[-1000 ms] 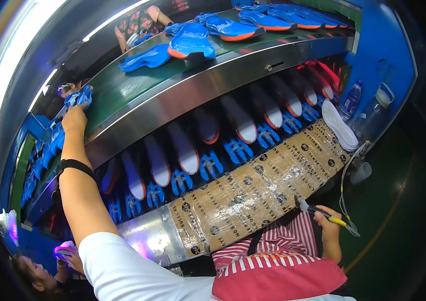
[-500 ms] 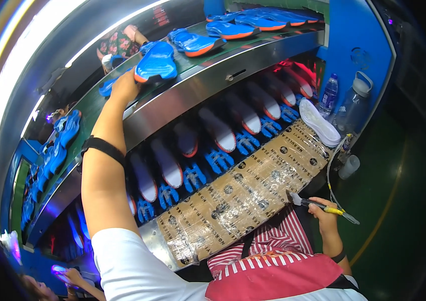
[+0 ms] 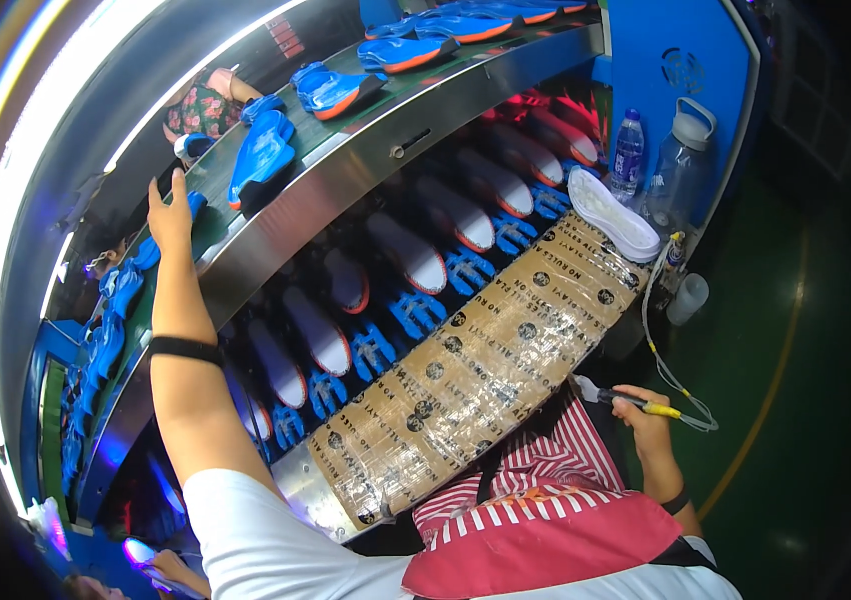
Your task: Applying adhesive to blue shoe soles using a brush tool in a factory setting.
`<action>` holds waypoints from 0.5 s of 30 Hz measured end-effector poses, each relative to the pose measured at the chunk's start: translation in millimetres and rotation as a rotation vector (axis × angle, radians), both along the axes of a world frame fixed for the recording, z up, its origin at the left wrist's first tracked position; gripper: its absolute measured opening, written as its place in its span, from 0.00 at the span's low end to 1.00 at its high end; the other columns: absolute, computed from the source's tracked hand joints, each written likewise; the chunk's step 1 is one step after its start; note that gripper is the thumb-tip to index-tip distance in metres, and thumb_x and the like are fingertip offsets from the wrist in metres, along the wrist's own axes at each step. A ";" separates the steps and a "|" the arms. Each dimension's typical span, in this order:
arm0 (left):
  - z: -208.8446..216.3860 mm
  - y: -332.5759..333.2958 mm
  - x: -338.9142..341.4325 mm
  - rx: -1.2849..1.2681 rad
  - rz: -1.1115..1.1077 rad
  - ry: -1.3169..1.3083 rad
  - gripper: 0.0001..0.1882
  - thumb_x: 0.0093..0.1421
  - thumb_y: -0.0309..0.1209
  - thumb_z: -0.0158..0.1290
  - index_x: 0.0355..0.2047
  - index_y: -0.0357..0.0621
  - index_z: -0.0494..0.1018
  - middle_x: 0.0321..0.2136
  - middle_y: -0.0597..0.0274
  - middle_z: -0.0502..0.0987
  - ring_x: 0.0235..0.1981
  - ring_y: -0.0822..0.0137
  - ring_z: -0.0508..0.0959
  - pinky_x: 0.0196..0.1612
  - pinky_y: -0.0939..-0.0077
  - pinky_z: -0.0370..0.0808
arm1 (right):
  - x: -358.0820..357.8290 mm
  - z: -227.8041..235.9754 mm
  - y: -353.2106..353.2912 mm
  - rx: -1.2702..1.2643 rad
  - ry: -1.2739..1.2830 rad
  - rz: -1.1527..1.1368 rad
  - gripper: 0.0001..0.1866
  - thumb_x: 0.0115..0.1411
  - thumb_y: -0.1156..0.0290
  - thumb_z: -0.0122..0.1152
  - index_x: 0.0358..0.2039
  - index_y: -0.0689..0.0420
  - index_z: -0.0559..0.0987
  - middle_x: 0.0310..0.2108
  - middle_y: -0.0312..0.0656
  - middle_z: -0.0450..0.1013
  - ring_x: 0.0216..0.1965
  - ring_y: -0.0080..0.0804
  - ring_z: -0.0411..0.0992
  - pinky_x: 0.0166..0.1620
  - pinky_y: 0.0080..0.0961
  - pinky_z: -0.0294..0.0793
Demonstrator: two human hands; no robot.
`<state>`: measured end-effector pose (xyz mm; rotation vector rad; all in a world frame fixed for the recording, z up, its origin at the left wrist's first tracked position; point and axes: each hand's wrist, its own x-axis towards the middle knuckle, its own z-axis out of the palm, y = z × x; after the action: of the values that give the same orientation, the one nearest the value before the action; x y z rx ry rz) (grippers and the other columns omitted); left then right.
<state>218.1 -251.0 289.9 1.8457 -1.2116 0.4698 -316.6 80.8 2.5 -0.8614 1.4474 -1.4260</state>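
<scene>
My left hand (image 3: 171,215) reaches over the green conveyor belt (image 3: 213,225), thumb and fingers apart and nothing in them. Closest to it is a small blue piece (image 3: 197,203), partly hidden behind the hand. To its right, a blue shoe sole (image 3: 263,158) lies on the belt. My right hand (image 3: 642,415) is closed round a brush (image 3: 610,397) with a dark-and-yellow handle, a thin tube trailing from its end. The pale bristles point left, by the near edge of the tape-wrapped cardboard (image 3: 475,370).
Several dark shoe uppers (image 3: 405,250) with white undersides lie in a row beneath the belt. A white sole (image 3: 613,215) rests at the cardboard's far end, beside a small bottle (image 3: 627,155) and a large jug (image 3: 680,165). Another person (image 3: 207,108) stands beyond the belt.
My left hand has come away from the blue sole and moved left, fingers spreading. That sole now lies farther left and nearer. My right hand still holds the brush; the view has shifted.
</scene>
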 end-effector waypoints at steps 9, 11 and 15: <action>-15.8 41.3 -85.9 0.365 -0.712 0.288 0.52 0.49 0.51 0.60 0.64 0.47 0.42 0.48 0.43 0.69 0.41 0.68 0.72 0.38 0.77 0.69 | 4.5 0.9 -6.6 -0.046 -0.021 0.060 0.13 0.48 0.75 0.62 0.36 0.66 0.79 0.20 0.39 0.74 0.20 0.17 0.69 0.24 0.10 0.64; -21.2 22.9 -85.9 0.274 -0.737 0.307 0.55 0.44 0.55 0.61 0.64 0.43 0.45 0.50 0.39 0.67 0.46 0.62 0.72 0.44 0.74 0.69 | 2.4 -2.4 -4.1 -0.050 -0.022 0.069 0.13 0.48 0.76 0.62 0.36 0.65 0.79 0.20 0.39 0.74 0.20 0.17 0.69 0.24 0.10 0.64; -20.5 13.3 -133.9 0.181 -0.523 0.083 0.57 0.39 0.61 0.59 0.61 0.36 0.51 0.53 0.36 0.64 0.57 0.49 0.64 0.57 0.67 0.61 | -1.4 -5.4 2.4 -0.034 -0.036 0.024 0.13 0.48 0.76 0.62 0.35 0.65 0.79 0.20 0.39 0.74 0.20 0.17 0.69 0.23 0.10 0.64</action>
<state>84.2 -237.7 269.3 1.5866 -1.6493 -0.0082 -318.0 83.2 -2.9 -0.8671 1.3853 -1.4449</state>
